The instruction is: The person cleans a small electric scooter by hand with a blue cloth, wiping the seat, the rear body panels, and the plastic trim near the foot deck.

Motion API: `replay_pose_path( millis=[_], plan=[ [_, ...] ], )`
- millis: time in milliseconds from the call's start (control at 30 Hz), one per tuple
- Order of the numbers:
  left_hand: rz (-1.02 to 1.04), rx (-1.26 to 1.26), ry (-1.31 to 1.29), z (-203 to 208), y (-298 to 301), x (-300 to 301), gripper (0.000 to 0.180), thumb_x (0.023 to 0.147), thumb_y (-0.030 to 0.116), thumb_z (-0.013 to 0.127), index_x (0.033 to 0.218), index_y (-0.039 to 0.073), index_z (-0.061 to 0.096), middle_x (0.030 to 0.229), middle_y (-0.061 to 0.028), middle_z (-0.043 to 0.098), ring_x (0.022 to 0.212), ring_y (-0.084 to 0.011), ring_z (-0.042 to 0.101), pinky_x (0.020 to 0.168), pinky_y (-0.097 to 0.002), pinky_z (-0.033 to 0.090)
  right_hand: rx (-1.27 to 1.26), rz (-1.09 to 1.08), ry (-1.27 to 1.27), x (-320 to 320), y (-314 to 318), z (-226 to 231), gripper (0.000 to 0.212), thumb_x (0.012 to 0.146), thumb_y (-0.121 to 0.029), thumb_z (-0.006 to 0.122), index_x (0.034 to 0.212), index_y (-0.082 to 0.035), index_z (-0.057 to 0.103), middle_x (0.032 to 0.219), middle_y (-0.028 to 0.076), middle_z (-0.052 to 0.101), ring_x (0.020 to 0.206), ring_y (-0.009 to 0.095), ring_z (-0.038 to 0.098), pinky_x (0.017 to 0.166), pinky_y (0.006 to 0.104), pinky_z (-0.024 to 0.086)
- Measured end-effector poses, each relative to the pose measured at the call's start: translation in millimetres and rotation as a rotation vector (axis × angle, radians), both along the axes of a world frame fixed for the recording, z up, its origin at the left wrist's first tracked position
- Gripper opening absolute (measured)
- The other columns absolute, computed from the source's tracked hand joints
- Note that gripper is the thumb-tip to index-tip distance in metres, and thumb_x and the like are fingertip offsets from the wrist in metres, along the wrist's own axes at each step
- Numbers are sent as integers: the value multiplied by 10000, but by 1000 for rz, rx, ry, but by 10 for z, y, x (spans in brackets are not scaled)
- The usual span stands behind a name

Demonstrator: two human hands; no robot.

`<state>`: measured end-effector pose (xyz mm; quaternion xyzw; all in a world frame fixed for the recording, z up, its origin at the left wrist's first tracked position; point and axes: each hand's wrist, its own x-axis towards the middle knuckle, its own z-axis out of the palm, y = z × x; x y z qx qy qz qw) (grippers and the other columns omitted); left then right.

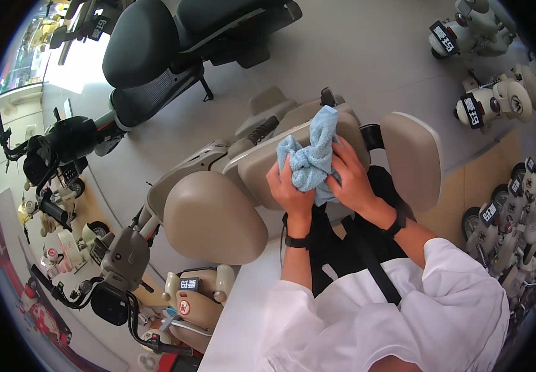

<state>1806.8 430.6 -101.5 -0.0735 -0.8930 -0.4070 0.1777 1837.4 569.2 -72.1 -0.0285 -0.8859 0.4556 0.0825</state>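
A light blue towel point(310, 162) is bunched up between my two hands, above the beige rear seat of a scooter. My left hand point(291, 187) grips its left side, with the fingertips partly hidden in the folds. On the other side, my right hand point(351, 177) has its fingers closed on the cloth. One end of the towel sticks up past my hands. Beneath lies the beige rear seat point(259, 177), with a rounded beige front seat point(215, 217) to its left and a beige backrest point(412, 161) to its right.
A black scooter point(138, 46) stands across the grey floor at the upper left. The beige scooter's handlebar point(110, 288) reaches to the lower left. A white surface point(243, 316) lies beside me. Several small scooters point(506, 229) line the right side.
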Motion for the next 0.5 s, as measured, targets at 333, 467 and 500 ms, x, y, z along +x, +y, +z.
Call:
replay_pose_path(
  millis=[333,467,500],
  plan=[
    [14,-29,92,-290,-82,73,410,796,144,743,1167,58,592,1020,-157,575,892,-293,610,761,-397,508,53,173,64,1,203,-301,420,727,-189,683,1101,-9,617,1268,178,546,1311,422,416,1088,562,307],
    [15,-36,81,-283,-167,122,404,812,108,723,1186,69,575,1034,-141,557,918,-288,602,802,-402,504,38,192,74,40,167,-295,403,739,-209,689,1095,-30,623,1266,161,555,1310,412,431,1093,550,301],
    [17,-35,80,-300,-166,138,404,812,108,723,1186,69,575,1034,-141,557,918,-288,602,802,-402,504,48,197,73,46,186,-295,401,739,-212,691,1092,-33,624,1266,158,557,1309,411,435,1093,550,300]
  ],
)
